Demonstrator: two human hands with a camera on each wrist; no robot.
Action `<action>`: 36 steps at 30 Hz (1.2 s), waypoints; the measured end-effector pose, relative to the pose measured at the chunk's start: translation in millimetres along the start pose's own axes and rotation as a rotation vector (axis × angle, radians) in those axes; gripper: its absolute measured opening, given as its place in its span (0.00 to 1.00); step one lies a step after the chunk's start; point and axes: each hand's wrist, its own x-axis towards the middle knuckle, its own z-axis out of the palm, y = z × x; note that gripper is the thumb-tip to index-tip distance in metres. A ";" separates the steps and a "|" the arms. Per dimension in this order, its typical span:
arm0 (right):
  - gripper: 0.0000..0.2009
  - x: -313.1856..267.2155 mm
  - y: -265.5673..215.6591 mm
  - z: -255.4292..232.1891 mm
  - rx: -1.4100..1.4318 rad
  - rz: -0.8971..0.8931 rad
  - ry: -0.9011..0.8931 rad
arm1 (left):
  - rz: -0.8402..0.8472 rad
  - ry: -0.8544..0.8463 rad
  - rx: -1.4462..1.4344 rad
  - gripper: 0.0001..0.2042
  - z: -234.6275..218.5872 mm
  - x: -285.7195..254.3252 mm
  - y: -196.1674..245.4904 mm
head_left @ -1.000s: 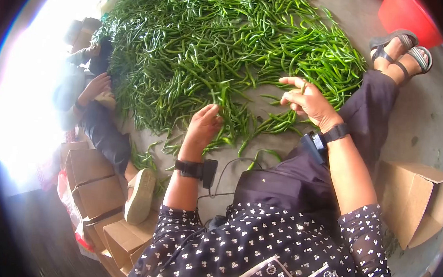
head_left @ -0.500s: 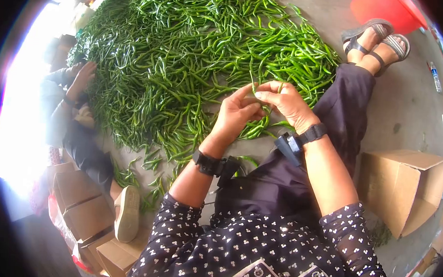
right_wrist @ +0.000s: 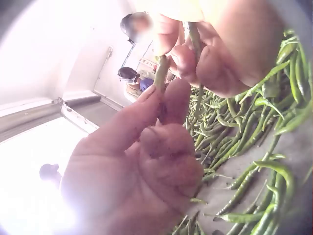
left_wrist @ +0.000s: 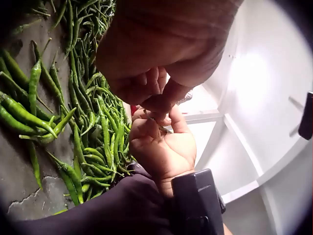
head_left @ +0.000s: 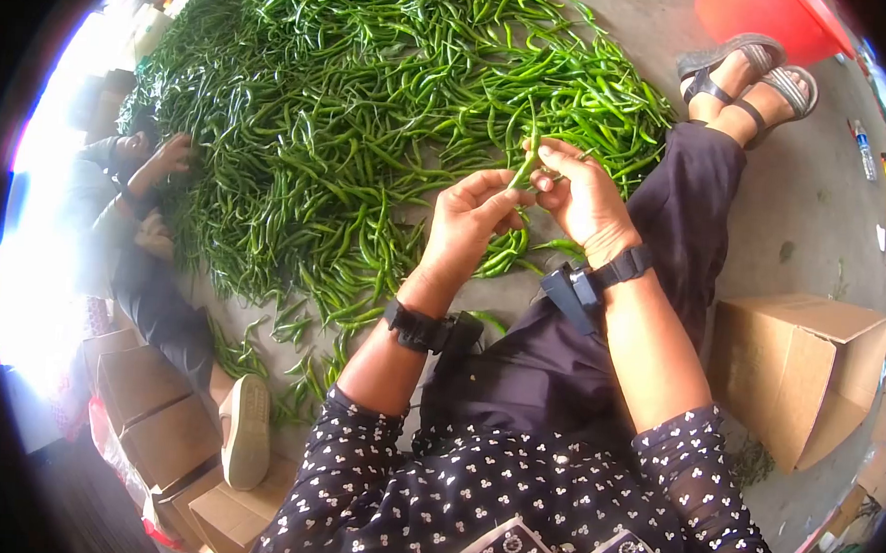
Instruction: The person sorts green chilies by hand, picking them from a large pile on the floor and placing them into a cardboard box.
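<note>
In the head view, my left hand [head_left: 456,227] pinches the lower end of a green chili pepper [head_left: 523,171] between thumb and fingertips. Its other end points up and away, where the thumb and forefinger of my right hand [head_left: 592,206] grip it. A second slim green chili [right_wrist: 194,41] runs through the curled fingers of the right hand in the right wrist view. Both hands meet over the near edge of a broad heap of green chilies [head_left: 371,123] on the floor. The left wrist view shows the fingertips together, the left hand hiding much of the pepper.
An open cardboard box [head_left: 759,373] stands on the right, a red tub [head_left: 762,23] at the far right. Another person's hand [head_left: 164,157] is at the heap's left side, with flattened cardboard boxes [head_left: 155,412] near that person's shoe [head_left: 246,431]. A bottle [head_left: 863,150] lies on the floor.
Apart a second ago, the hands have come together, the left moving right and the right moving slightly in. The pepper is now held between both. The head view has shifted slightly.
</note>
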 end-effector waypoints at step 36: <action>0.20 15.8 -10.3 -3.2 0.012 -0.232 0.564 | 0.348 -0.215 1.415 0.50 -9.6 223.3 18.7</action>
